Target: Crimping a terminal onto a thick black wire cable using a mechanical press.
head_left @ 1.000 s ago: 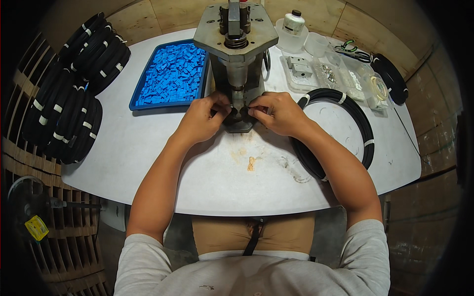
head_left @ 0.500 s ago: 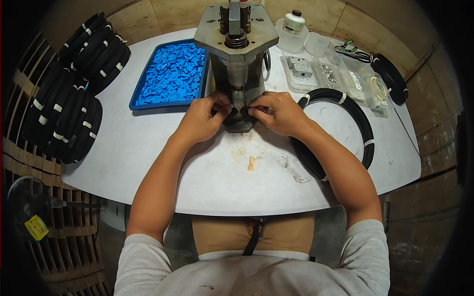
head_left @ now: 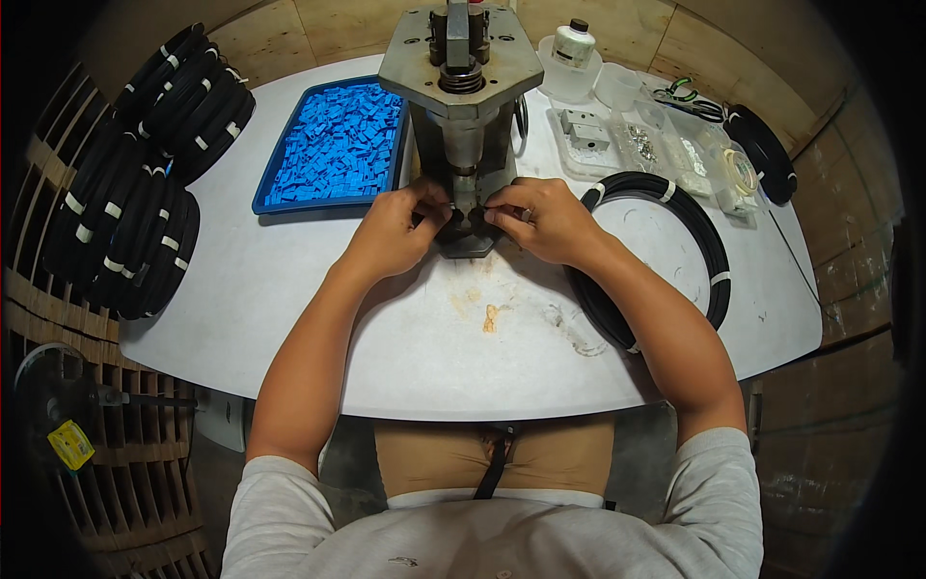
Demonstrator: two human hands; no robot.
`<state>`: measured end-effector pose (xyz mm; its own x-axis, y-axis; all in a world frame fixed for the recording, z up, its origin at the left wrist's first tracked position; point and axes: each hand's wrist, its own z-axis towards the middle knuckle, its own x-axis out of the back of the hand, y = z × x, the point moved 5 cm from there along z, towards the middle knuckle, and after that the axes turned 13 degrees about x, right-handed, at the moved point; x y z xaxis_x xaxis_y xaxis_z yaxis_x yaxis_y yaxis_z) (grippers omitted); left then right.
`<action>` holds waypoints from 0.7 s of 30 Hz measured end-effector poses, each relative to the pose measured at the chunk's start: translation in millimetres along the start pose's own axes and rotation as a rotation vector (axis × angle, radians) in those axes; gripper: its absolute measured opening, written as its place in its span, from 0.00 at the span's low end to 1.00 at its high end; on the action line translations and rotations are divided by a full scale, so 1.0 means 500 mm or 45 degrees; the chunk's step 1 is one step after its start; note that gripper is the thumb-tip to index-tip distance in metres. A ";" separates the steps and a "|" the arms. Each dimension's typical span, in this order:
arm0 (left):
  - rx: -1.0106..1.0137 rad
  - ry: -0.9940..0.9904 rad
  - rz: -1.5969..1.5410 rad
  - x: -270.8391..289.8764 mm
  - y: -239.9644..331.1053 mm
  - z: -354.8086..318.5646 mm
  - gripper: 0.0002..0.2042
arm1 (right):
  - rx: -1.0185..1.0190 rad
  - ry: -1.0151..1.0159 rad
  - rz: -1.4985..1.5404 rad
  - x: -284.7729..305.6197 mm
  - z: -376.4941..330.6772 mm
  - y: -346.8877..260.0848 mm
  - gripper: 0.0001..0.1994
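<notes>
A grey metal bench press (head_left: 461,87) with a spring and a vertical ram stands at the far middle of the table. Both hands are at its lower working spot, one on each side of the ram tip. My left hand (head_left: 397,230) is closed in a pinch left of the tip. Opposite it, my right hand (head_left: 542,220) pinches with thumb and fingers. Whatever lies between the fingers is dark, small and mostly hidden, so I cannot name it. A black coil of cable or tubing (head_left: 716,241), bound with white tape, lies beside and partly under my right forearm.
Left of the press sits a blue tray (head_left: 258,198) full of small blue plastic pieces. Stacked black coils (head_left: 135,232) fill the far left. At the back right are a white bottle (head_left: 575,44), clear containers (head_left: 644,145), green-handled pliers (head_left: 683,92) and another black coil (head_left: 760,154).
</notes>
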<state>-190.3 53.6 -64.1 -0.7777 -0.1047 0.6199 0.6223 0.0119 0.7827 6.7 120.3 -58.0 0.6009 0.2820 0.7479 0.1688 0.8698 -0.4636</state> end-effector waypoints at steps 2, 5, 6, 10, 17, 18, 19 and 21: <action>-0.014 0.010 0.008 0.001 0.000 0.001 0.08 | 0.009 -0.016 -0.025 0.000 0.001 0.000 0.09; 0.019 -0.016 -0.014 -0.001 -0.004 0.001 0.08 | 0.004 -0.007 -0.025 0.001 0.001 -0.003 0.09; 0.012 0.000 -0.002 0.001 -0.002 0.000 0.08 | 0.005 -0.007 -0.024 0.000 0.001 -0.002 0.09; -0.009 -0.012 -0.030 -0.001 -0.004 0.002 0.08 | 0.009 -0.008 -0.021 0.000 0.000 -0.002 0.09; 0.023 -0.018 -0.019 0.000 -0.001 0.001 0.08 | 0.005 -0.009 -0.017 -0.002 -0.001 0.002 0.09; 0.006 -0.011 -0.003 0.001 0.001 0.000 0.08 | 0.005 -0.009 -0.017 -0.002 -0.002 0.003 0.09; -0.012 -0.005 0.013 0.001 0.001 0.000 0.08 | 0.015 -0.010 -0.025 -0.002 -0.002 0.003 0.09; -0.002 -0.010 0.010 0.000 -0.001 0.001 0.07 | 0.024 -0.012 -0.033 -0.002 -0.002 0.002 0.09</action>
<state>-190.7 54.0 -64.5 -0.7737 -0.0966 0.6262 0.6283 0.0108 0.7779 6.8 120.6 -59.8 0.5892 0.2630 0.7640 0.1694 0.8843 -0.4351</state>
